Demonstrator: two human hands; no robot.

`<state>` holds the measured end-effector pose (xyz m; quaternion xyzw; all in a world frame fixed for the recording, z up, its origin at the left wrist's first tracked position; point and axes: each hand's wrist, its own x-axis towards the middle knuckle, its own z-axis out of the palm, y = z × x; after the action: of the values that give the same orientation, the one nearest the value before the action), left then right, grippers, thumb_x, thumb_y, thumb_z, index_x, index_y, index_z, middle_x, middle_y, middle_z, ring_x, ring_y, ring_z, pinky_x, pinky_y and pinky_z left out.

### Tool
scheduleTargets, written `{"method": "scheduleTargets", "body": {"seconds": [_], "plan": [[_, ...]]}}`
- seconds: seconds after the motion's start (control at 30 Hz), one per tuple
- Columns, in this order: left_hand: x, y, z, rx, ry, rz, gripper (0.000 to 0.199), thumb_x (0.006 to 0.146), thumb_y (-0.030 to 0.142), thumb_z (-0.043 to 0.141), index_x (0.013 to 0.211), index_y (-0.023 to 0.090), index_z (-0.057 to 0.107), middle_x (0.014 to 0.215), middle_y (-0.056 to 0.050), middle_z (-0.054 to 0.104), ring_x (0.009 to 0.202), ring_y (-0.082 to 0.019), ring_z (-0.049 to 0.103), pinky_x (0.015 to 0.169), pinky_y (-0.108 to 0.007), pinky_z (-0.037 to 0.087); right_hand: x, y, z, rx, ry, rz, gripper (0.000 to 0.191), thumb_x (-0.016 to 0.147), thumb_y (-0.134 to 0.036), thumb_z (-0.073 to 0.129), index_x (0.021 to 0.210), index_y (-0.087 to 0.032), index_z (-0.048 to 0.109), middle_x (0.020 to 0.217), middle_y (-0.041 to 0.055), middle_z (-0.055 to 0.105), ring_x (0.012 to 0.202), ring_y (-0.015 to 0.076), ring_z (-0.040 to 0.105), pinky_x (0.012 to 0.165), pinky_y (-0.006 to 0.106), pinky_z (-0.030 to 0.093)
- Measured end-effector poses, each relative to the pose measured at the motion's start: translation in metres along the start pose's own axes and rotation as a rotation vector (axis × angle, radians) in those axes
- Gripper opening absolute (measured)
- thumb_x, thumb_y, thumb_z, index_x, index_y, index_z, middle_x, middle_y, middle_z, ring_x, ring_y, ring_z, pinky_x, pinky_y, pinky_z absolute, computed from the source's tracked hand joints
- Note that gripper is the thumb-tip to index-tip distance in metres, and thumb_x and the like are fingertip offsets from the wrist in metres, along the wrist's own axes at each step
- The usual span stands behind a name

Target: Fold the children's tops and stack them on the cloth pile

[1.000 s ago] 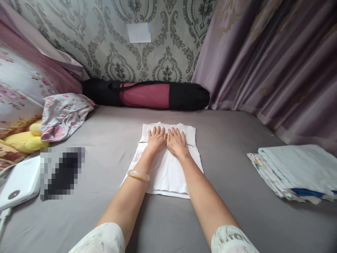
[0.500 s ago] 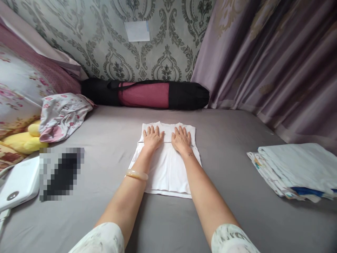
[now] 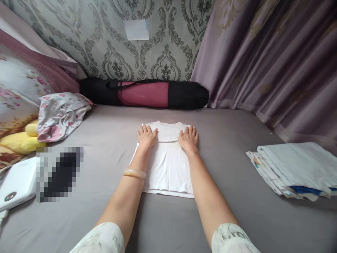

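A white shirt (image 3: 168, 168) lies flat on the grey sheet (image 3: 221, 140), its neckline at the far end and a fold line running across its upper part. My left hand (image 3: 147, 136) rests with fingers spread on the shirt's upper left corner, its outer fingers over the edge. On the upper right corner my right hand (image 3: 188, 138) lies palm down, fingers apart. Neither hand grips the cloth. Both forearms cover parts of the shirt's sides.
A black and red rolled bag (image 3: 143, 94) lies along the wall. Folded cloths (image 3: 297, 168) are stacked at the right. On the left are a crumpled printed cloth (image 3: 61, 114), a yellow plush (image 3: 23, 140), a white device (image 3: 19, 184) and a blurred dark item (image 3: 61, 174).
My hands have slid apart, the left one leftward and the right one rightward, from the shirt's upper middle to its side edges. The shirt has stayed in about the same place.
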<state>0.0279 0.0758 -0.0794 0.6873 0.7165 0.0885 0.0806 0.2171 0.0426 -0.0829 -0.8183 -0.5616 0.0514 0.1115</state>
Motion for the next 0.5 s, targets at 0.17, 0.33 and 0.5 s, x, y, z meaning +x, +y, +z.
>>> {"method": "scheduleTargets", "body": {"seconds": [0.17, 0.33, 0.5], "plan": [[-0.001, 0.003, -0.003, -0.009, 0.034, -0.003, 0.070, 0.097, 0.050, 0.018, 0.147, 0.005, 0.036, 0.158, -0.021, 0.025, 0.148, -0.033, 0.017, 0.119, -0.054, 0.014, 0.000, -0.002, -0.006, 0.028, 0.008, -0.003, 0.060, 0.102, -0.039, 0.021, 0.150, -0.006, 0.033, 0.159, 0.0173, 0.022, 0.147, 0.0293, 0.016, 0.117, 0.050, 0.014], [-0.002, 0.012, -0.002, -0.003, 0.096, 0.107, 0.068, 0.098, 0.050, 0.017, 0.149, 0.009, 0.034, 0.159, -0.017, 0.025, 0.149, -0.031, 0.014, 0.120, -0.052, 0.009, 0.000, -0.009, -0.012, 0.036, 0.039, -0.157, 0.055, 0.103, -0.039, 0.019, 0.153, -0.019, 0.029, 0.162, 0.0105, 0.019, 0.149, 0.0270, 0.009, 0.117, 0.054, 0.005], [-0.002, 0.014, 0.008, 0.008, -0.032, 0.138, 0.071, 0.097, 0.055, 0.016, 0.151, 0.011, 0.032, 0.158, -0.019, 0.025, 0.148, -0.033, 0.017, 0.118, -0.055, 0.011, 0.000, -0.014, -0.001, 0.001, -0.065, -0.170, 0.055, 0.102, -0.040, 0.021, 0.152, -0.021, 0.032, 0.161, 0.0080, 0.022, 0.148, 0.0272, 0.015, 0.118, 0.052, 0.007]]}}
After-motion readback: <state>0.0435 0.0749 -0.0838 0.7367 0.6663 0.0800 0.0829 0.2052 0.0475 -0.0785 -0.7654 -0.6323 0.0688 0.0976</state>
